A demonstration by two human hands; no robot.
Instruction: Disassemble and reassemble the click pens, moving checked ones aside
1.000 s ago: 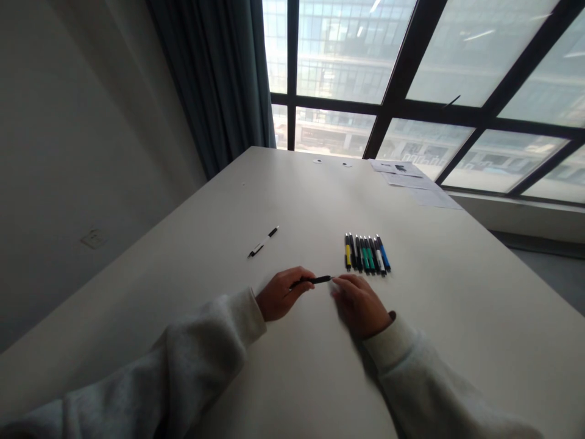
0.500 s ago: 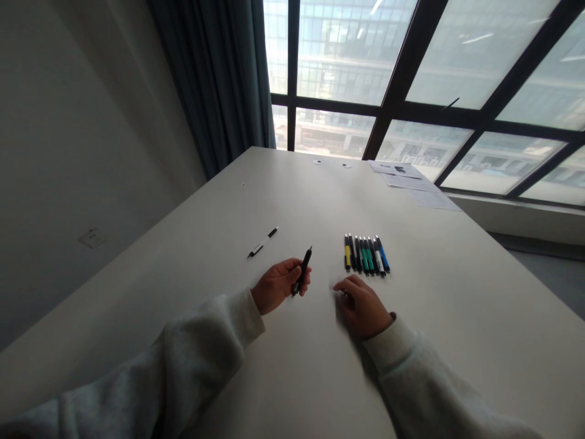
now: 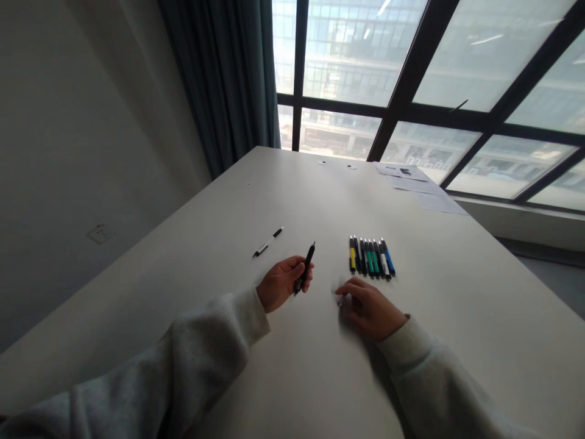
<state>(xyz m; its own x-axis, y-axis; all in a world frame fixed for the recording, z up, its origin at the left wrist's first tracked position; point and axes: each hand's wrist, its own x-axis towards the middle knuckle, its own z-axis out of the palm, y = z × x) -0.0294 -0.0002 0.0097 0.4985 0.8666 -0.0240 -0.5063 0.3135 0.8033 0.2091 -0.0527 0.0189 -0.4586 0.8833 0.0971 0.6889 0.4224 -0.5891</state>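
Note:
A black pen [image 3: 305, 269] is held by my left hand [image 3: 284, 283], its tip pointing up and away. Low over the table, my right hand [image 3: 371, 308] has its fingers curled together, with a small blurred thing at the fingertips that I cannot make out. Just beyond it lies a row of several pens, among them a yellow and black pen [image 3: 352, 254], a green one [image 3: 375, 261] and a blue one [image 3: 388, 257]. A single white and black pen [image 3: 268, 242] rests slantwise beyond my left hand.
The white table [image 3: 292, 198] reaches back to the window. Printed papers [image 3: 406, 180] lie at its far right edge, and two small white pieces sit near the far edge. A dark curtain [image 3: 228, 79] hangs behind the far left corner.
The whole view has shifted slightly. My right hand has moved a little to the right, and a small light tip now shows below its fingers. The left hand still holds the black pen.

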